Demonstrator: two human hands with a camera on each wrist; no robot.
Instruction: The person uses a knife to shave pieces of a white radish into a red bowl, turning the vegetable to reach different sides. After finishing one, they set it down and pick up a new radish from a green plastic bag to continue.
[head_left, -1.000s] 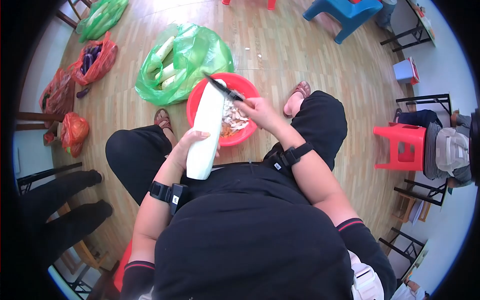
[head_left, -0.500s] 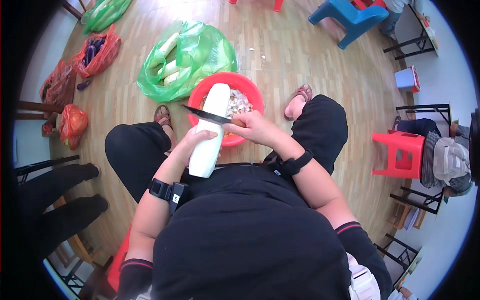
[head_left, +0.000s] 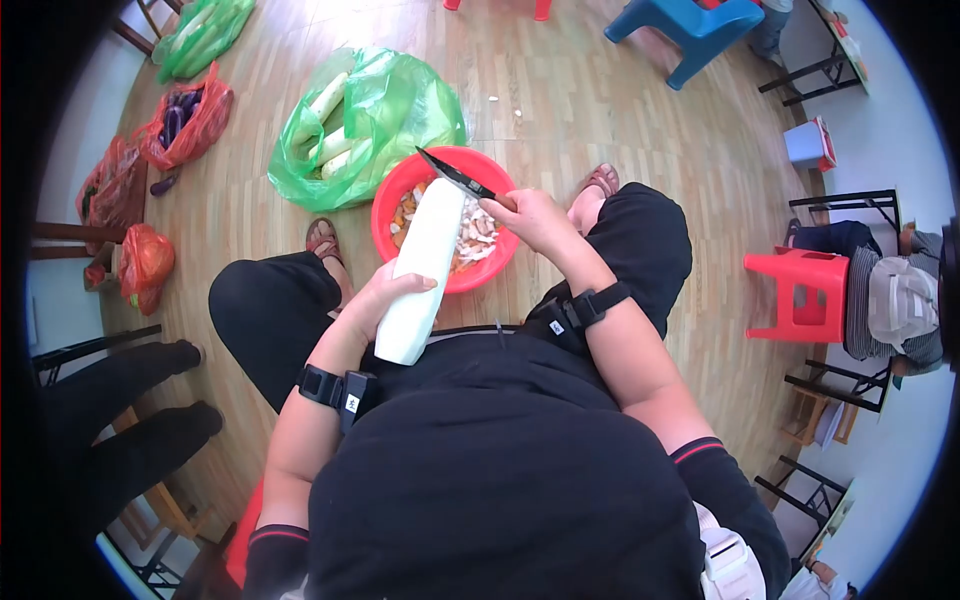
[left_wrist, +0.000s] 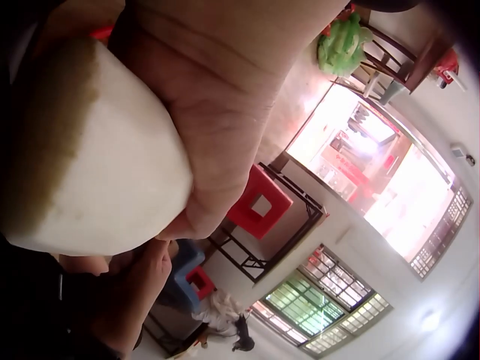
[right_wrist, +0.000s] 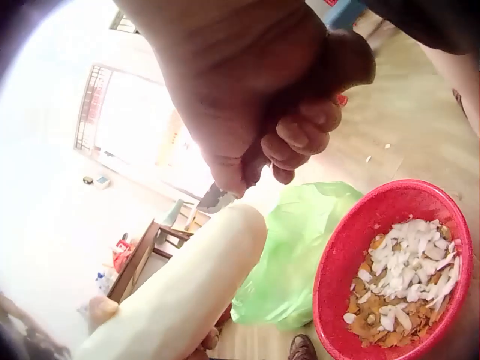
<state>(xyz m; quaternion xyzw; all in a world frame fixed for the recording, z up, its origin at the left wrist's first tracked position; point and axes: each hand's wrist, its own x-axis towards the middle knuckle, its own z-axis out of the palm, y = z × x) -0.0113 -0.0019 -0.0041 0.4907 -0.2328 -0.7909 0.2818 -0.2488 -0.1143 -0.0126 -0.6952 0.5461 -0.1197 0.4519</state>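
My left hand (head_left: pixel 385 298) grips a thick, peeled white radish (head_left: pixel 420 270) near its lower end, the thumb lying across the top. The radish slants up and away from my lap, over a red plastic basin (head_left: pixel 381 215). In my right hand (head_left: pixel 538 220) is a knife with a brown handle, its dark blade (head_left: pixel 455 173) pointing up and left beside the radish's far end. The right wrist view shows fingers (right_wrist: pixel 292 139) curled round the handle and the radish tip (right_wrist: pixel 244 229) close below the blade. White shavings (right_wrist: pixel 416 259) lie over orange-brown peelings in the basin.
Beyond the basin stands a green plastic bag (head_left: pixel 420 100) holding several long pale radishes. Red bags, one with eggplants (head_left: pixel 180 115), sit at the left wall. A red stool (head_left: pixel 800 295) and a seated person (head_left: pixel 900 300) are at right; a blue chair (head_left: pixel 690 35) stands farther back.
The knife came down across the middle of the radish half a second ago and is now back at its far end. My left hand keeps its grip on the radish.
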